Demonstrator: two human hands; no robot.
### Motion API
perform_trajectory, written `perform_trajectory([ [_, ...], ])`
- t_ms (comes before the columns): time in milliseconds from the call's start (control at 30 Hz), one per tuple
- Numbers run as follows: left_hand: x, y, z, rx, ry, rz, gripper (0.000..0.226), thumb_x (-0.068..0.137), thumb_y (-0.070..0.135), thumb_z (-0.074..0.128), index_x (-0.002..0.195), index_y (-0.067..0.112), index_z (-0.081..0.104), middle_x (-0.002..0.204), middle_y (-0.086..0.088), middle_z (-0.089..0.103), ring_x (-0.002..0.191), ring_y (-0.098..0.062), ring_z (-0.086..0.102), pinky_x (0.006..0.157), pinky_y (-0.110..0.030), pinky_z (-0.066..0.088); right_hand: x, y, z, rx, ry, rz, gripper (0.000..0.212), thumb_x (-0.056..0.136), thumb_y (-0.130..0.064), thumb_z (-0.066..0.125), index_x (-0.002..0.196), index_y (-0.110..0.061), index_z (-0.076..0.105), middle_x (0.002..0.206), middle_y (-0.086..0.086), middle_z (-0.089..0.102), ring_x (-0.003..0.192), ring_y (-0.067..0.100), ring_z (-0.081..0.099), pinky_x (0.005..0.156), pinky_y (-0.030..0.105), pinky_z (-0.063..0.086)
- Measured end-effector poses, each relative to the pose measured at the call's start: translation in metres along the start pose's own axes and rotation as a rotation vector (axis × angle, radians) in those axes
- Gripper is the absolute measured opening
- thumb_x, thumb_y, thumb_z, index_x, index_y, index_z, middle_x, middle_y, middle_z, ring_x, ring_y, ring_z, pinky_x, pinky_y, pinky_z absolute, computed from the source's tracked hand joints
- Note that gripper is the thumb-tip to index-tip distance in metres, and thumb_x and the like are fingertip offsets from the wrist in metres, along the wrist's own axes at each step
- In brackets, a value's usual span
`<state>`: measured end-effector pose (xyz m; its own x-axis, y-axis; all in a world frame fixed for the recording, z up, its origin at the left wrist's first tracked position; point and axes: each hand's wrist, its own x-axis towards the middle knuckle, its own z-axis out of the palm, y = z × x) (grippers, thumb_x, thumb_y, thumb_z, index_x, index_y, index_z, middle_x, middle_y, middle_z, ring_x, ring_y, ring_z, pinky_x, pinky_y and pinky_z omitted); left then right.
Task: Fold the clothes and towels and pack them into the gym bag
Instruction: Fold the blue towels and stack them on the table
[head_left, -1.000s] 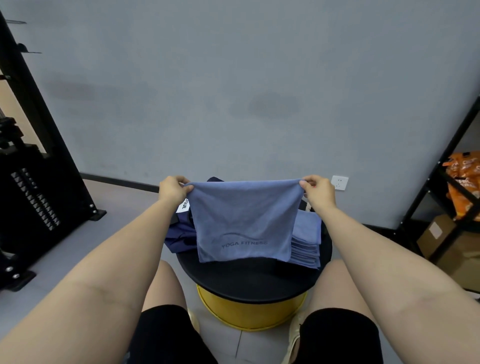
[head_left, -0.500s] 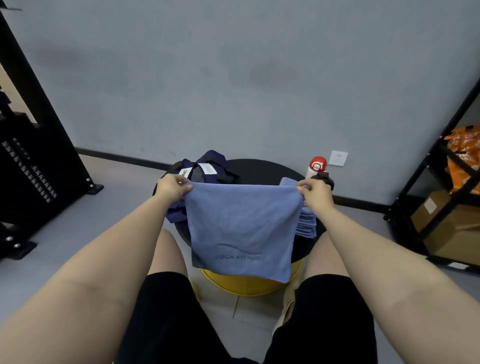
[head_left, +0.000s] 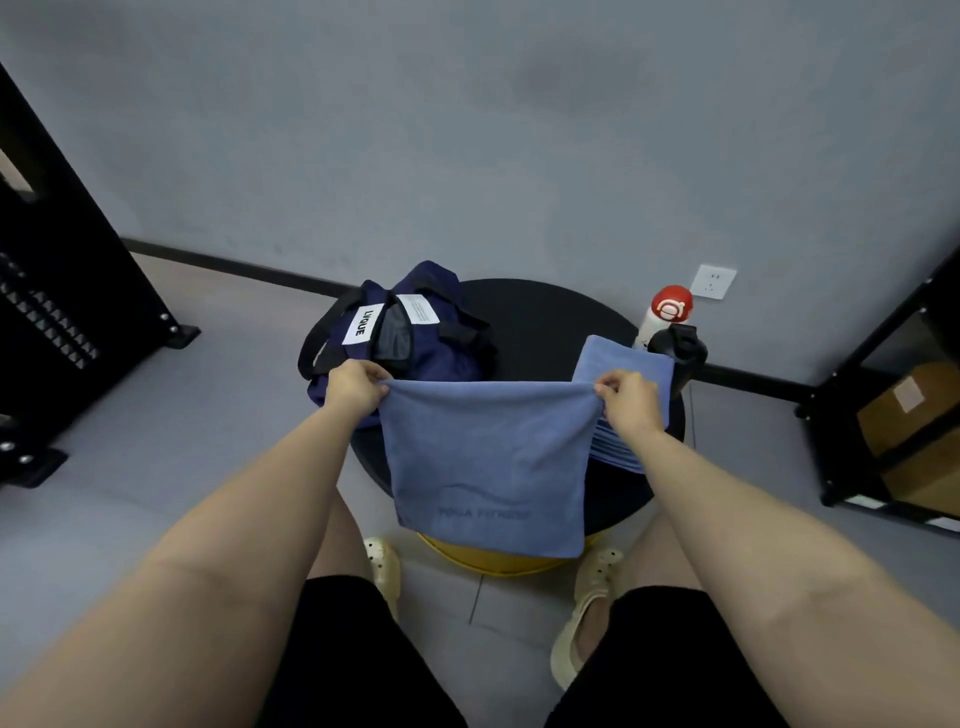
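A blue towel (head_left: 485, 462) with a faint logo hangs doubled over in front of me. My left hand (head_left: 353, 387) pinches its top left corner and my right hand (head_left: 626, 397) pinches its top right corner. Its lower edge hangs past the near rim of the round black table (head_left: 540, 317). A navy gym bag (head_left: 410, 338) with white labels sits on the table's left side, behind my left hand. A stack of folded blue towels (head_left: 621, 366) lies on the table's right side, partly hidden by my right hand.
A white bottle with a red cap (head_left: 667, 314) and a black bottle (head_left: 680, 353) stand at the table's right edge. The table has a yellow base (head_left: 493, 564). A black weight machine (head_left: 57, 291) stands left, a black shelf with cardboard boxes (head_left: 904, 415) right.
The towel has come down and toward me, from above the table to hanging over its near edge. The view has tilted down, so the bag and bottles show.
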<state>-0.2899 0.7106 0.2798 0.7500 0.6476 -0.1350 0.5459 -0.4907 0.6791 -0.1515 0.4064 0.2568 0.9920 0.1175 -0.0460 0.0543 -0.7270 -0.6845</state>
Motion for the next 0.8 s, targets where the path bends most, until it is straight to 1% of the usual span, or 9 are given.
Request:
perform_trajectory([
  [100,0.011,0.001,0.009,-0.011,0.004,-0.013,0.016,0.090,0.002,0.057,0.098,0.005,0.071,0.101,-0.012,0.067,0.084,-0.016,0.054,0.076,-0.021,0.041,0.011,0.001,0.007,-0.010,-0.015,0.012,0.020,0.097,-0.011,0.048,0.095,-0.007,0.067,0.081,0.015,0.061,0.070,0.026,0.054,0.062,0.031,0.042],
  [167,0.013,-0.003,0.017,-0.013,0.002,-0.018,0.019,0.090,0.001,0.055,0.098,0.005,0.071,0.102,-0.012,0.068,0.087,-0.019,0.056,0.076,-0.023,0.041,0.014,0.006,0.012,-0.020,-0.026,0.004,0.018,0.097,-0.010,0.048,0.094,-0.007,0.066,0.083,0.014,0.061,0.069,0.022,0.051,0.061,0.027,0.037],
  [233,0.012,-0.009,0.024,-0.011,0.002,-0.029,0.021,0.089,-0.001,0.052,0.097,0.005,0.071,0.104,-0.014,0.068,0.094,-0.024,0.059,0.077,-0.024,0.042,0.012,0.014,0.018,-0.022,-0.032,0.004,0.017,0.097,-0.011,0.049,0.094,-0.009,0.065,0.087,0.011,0.062,0.073,0.021,0.050,0.062,0.026,0.036],
  [333,0.007,-0.020,0.036,-0.016,0.006,-0.045,0.022,0.089,-0.001,0.050,0.096,0.003,0.070,0.102,-0.016,0.068,0.099,-0.029,0.060,0.077,-0.026,0.042,0.003,0.027,0.028,-0.015,-0.033,0.009,0.016,0.097,-0.011,0.050,0.098,-0.006,0.066,0.095,0.014,0.064,0.081,0.023,0.052,0.068,0.028,0.038],
  [433,-0.002,-0.031,0.046,-0.033,-0.001,-0.066,0.022,0.088,-0.004,0.048,0.095,0.000,0.069,0.102,-0.018,0.067,0.099,-0.033,0.059,0.078,-0.029,0.043,-0.010,0.040,0.036,-0.012,-0.034,0.007,0.016,0.097,-0.010,0.050,0.098,-0.006,0.065,0.097,0.017,0.066,0.089,0.032,0.059,0.071,0.033,0.044],
  [600,-0.019,-0.051,0.062,-0.016,-0.037,-0.104,0.023,0.087,-0.006,0.046,0.095,-0.001,0.067,0.101,-0.020,0.065,0.097,-0.034,0.058,0.073,-0.029,0.043,-0.035,0.065,0.046,-0.027,-0.087,0.015,0.012,0.097,-0.012,0.050,0.088,-0.016,0.057,0.089,0.007,0.061,0.088,0.028,0.058,0.069,0.031,0.043],
  [700,-0.027,-0.063,0.071,-0.005,-0.083,-0.140,0.022,0.086,-0.006,0.046,0.093,-0.001,0.066,0.102,-0.020,0.064,0.095,-0.032,0.058,0.071,-0.029,0.043,-0.049,0.081,0.052,-0.046,-0.117,0.025,0.010,0.097,-0.012,0.052,0.091,-0.012,0.060,0.093,0.011,0.064,0.089,0.029,0.059,0.073,0.035,0.045],
  [800,-0.035,-0.076,0.078,0.008,-0.110,-0.161,0.024,0.088,-0.008,0.043,0.092,0.000,0.065,0.105,-0.021,0.063,0.096,-0.032,0.057,0.075,-0.029,0.043,-0.063,0.092,0.059,-0.067,-0.154,0.026,0.010,0.096,-0.012,0.053,0.094,-0.010,0.062,0.091,0.011,0.064,0.087,0.028,0.058,0.073,0.034,0.045],
])
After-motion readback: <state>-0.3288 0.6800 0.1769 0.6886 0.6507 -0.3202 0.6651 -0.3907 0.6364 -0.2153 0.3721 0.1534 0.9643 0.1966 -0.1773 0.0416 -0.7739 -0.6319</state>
